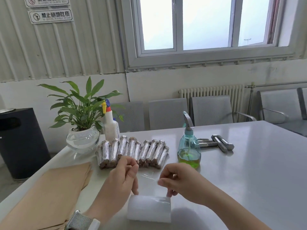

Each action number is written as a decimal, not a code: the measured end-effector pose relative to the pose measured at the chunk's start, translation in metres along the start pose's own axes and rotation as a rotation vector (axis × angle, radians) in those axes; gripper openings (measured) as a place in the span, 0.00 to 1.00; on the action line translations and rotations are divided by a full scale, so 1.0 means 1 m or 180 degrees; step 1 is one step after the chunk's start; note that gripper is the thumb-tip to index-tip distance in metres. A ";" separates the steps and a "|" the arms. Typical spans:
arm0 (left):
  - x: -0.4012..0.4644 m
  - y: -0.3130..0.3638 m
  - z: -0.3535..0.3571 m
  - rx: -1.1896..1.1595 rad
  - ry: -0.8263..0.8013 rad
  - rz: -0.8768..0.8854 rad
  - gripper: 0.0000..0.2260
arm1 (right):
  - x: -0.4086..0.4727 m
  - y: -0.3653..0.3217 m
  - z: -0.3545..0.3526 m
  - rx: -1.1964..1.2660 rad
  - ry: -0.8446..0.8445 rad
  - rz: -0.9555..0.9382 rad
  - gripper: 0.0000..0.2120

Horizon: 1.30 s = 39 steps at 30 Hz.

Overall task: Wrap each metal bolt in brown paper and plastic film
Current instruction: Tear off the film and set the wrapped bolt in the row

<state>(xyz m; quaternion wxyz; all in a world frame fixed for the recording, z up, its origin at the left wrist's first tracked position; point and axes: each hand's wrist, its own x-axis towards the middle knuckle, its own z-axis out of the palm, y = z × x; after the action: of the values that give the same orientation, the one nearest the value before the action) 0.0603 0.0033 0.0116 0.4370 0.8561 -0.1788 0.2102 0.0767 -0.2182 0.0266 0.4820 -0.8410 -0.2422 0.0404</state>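
A white roll of plastic film (149, 208) lies on the table in front of me. A clear sheet of film (148, 177) stretches up from it between my hands. My left hand (123, 175) pinches the sheet's left edge above the roll. My right hand (176, 180) pinches its right edge. Several wrapped bolts (132, 151) lie in a row behind my hands. Bare metal bolts (217, 143) rest at the back right. A stack of brown paper (49, 193) lies to the left.
A teal spray bottle (189, 146) with green liquid stands behind my right hand. A potted plant in a glass bowl (83, 138) and a white spray bottle (111, 127) stand at the back left. Grey chairs line the far table edge.
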 end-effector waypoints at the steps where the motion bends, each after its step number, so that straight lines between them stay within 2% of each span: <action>1: 0.001 0.001 -0.004 -0.0145 -0.0072 -0.0072 0.05 | -0.001 -0.001 0.001 -0.0079 -0.0018 -0.0043 0.08; 4: 0.004 0.007 -0.012 -0.0443 -0.0355 -0.0284 0.12 | -0.002 -0.004 0.001 -0.0274 -0.0068 -0.0211 0.07; 6: 0.006 0.012 -0.015 -0.0359 -0.0671 -0.0335 0.19 | -0.002 -0.006 0.002 -0.0378 -0.0098 -0.0302 0.09; 11: 0.024 0.034 -0.002 0.1159 -0.1424 0.0198 0.34 | -0.004 -0.006 0.002 -0.0382 -0.0064 -0.0432 0.07; 13: 0.029 0.041 0.004 0.1421 -0.1634 0.0305 0.33 | -0.002 -0.003 0.000 -0.0361 -0.0049 -0.0383 0.03; 15: 0.032 0.042 0.006 0.1481 -0.1752 0.0322 0.29 | 0.000 -0.001 -0.001 -0.0255 -0.0010 -0.0336 0.07; 18: 0.032 0.038 0.006 0.1035 -0.1849 0.0115 0.25 | 0.001 0.002 0.001 -0.0013 0.0014 -0.0352 0.03; 20: 0.033 0.033 0.006 0.0742 -0.1908 -0.0008 0.21 | 0.002 0.001 0.001 0.0285 0.0045 -0.0145 0.06; 22: 0.031 0.029 0.009 0.0648 -0.1920 -0.0046 0.16 | 0.002 0.000 -0.004 0.0671 -0.0224 0.0264 0.12; 24: 0.029 0.024 0.014 0.0502 -0.1787 -0.0118 0.15 | -0.002 0.001 -0.012 0.0556 -0.0789 0.0551 0.19; 27: 0.023 0.016 0.018 -0.0056 -0.1448 -0.0435 0.13 | -0.009 0.004 -0.019 -0.0419 -0.1441 0.0379 0.24; 30: 0.014 0.007 0.025 -0.1130 -0.0779 -0.1182 0.16 | -0.008 0.006 -0.015 -0.0650 -0.1379 0.0268 0.32; 32: 0.008 0.003 0.032 -0.1878 -0.0158 -0.1687 0.15 | -0.007 0.010 -0.007 0.0008 -0.1197 0.0278 0.31; 34: 0.004 0.001 0.038 -0.2226 0.0406 -0.1975 0.15 | -0.007 0.011 0.001 0.0946 -0.1068 0.0344 0.30; 37: 0.003 0.006 0.043 -0.2479 0.0917 -0.2117 0.16 | -0.005 0.009 0.011 0.2157 -0.0985 0.0404 0.32; 39: 0.004 0.009 0.040 -0.2538 0.1129 -0.1990 0.15 | -0.002 0.005 0.015 0.2836 -0.0888 0.0336 0.29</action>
<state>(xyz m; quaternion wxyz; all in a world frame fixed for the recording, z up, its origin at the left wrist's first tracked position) 0.0668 -0.0350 -0.0013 0.7934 0.5875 0.0953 0.1273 0.0722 -0.2096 0.0145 0.7562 -0.5499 -0.2206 0.2776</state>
